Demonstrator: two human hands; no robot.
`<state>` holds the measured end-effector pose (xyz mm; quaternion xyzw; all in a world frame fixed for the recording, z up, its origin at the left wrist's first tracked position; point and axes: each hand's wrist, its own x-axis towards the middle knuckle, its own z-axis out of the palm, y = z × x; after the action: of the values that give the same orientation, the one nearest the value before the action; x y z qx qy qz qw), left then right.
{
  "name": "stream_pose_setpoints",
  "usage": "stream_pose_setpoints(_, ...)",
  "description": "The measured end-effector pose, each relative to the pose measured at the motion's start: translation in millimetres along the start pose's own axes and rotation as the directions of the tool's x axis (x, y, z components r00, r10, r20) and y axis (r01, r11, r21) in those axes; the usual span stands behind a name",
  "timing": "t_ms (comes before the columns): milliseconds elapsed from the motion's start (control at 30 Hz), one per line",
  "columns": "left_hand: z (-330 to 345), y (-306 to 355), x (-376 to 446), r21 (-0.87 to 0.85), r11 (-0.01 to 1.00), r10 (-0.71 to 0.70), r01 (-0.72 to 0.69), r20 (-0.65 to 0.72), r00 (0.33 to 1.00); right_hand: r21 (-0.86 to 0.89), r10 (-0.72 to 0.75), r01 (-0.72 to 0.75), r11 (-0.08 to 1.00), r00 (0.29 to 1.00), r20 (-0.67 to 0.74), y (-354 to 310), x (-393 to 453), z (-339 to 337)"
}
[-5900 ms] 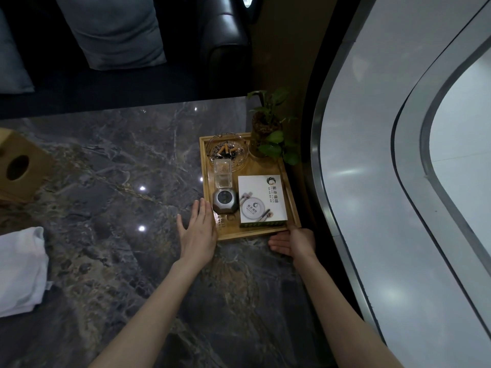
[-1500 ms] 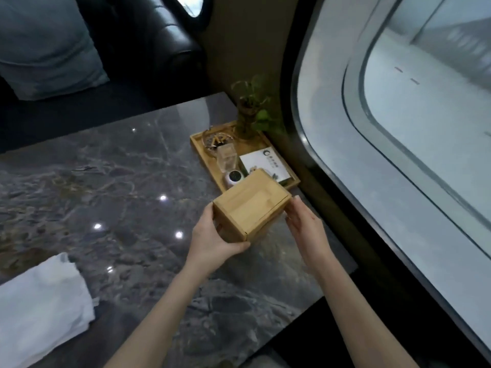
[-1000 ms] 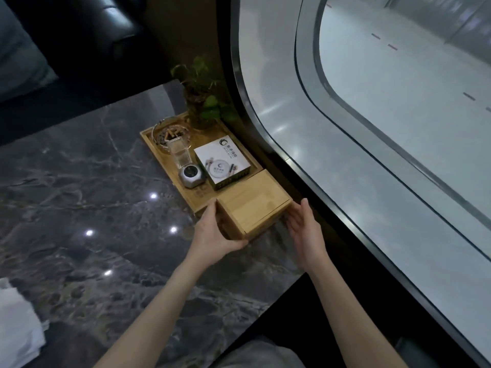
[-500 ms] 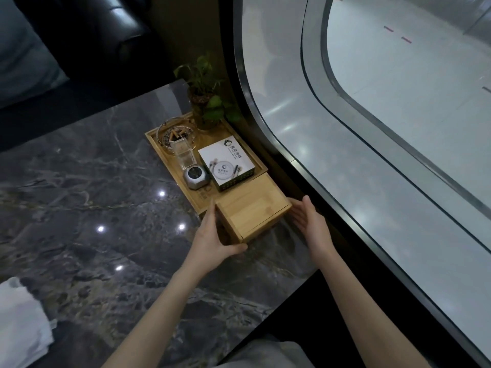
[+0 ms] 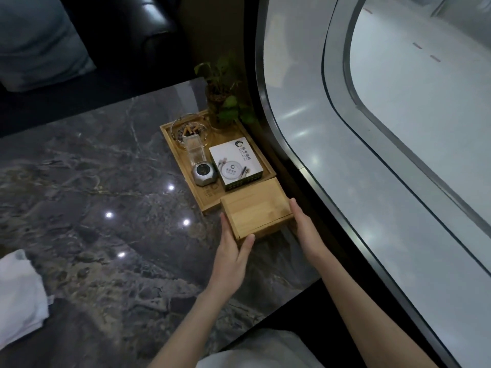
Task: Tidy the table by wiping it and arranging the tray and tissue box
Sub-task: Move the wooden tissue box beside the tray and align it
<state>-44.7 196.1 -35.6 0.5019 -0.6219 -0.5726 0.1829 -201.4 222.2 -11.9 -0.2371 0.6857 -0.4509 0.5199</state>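
Tissue box (image 5: 256, 208) is sitting on the table (image 5: 106, 181) right in front of me, butted up against the near end of the tray (image 5: 210, 201), over by the window-side edge. I'm bracketing it with both hands. My left hand (image 5: 233, 248) is pressing flat against the left side with the thumb hooked around the near corner, and my right hand (image 5: 303, 224) is lying open along the right side, fingers straight, touching or nearly touching, hard to say which. Neither hand is really gripping, more like nudging.

The box's long side is running across the tray's short end, but it's looking a bit skewed rather than flush. So I'm thinking the next bit is just squaring it up. The left hand has the firmer contact, so it's probably doing the pushing. The white cloth (image 5: 18, 296) is lying well off to my left.
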Motion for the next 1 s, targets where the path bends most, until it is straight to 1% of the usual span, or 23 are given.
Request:
stream_pose_setpoints(167, -5, 7, 1, 0.014, 0.999, 0.045, -0.044, -0.08, 0.996, 0.006, 0.025, -0.025, 1.0, 1.0, 0.013, -3, 0, -5)
stream_pose_setpoints(300, -14, 21, 4, 0.15, 0.987, 0.079, -0.052, -0.178, 0.981, -0.046, 0.042, -0.042, 0.998, 0.999, 0.005, -4, 3, -10)
stream_pose_setpoints(467, -22, 34, 16, 0.25, 0.967, 0.016, 0.042, -0.226, 0.974, -0.147, 0.054, -0.052, 0.988, 0.999, 0.007, -4, 9, -11)
stream_pose_setpoints(567, -27, 36, 25, 0.268, 0.954, -0.077, 0.133, -0.211, 0.974, -0.154, 0.082, -0.079, 0.985, 0.997, 0.013, -2, 15, -12)
stream_pose_setpoints(633, -32, 35, 34, 0.252, 0.951, -0.139, 0.18, -0.172, 0.975, -0.147, 0.116, -0.113, 0.983, 0.993, 0.012, -1, 18, -13)
stream_pose_setpoints(767, -36, 36, 48, 0.224, 0.95, -0.199, 0.219, -0.106, 0.974, -0.12, 0.15, -0.146, 0.982, 0.989, 0.02, 1, 21, -13)
stream_pose_setpoints(867, -35, 36, 52, 0.175, 0.957, -0.221, 0.233, -0.081, 0.972, -0.115, 0.151, -0.149, 0.982, 0.988, 0.011, 1, 23, -12)
stream_pose_setpoints(1000, -30, 35, 55, 0.056, 0.937, -0.341, 0.345, -0.061, 0.938, -0.12, 0.167, -0.165, 0.979, 0.986, 0.004, 4, 27, -13)
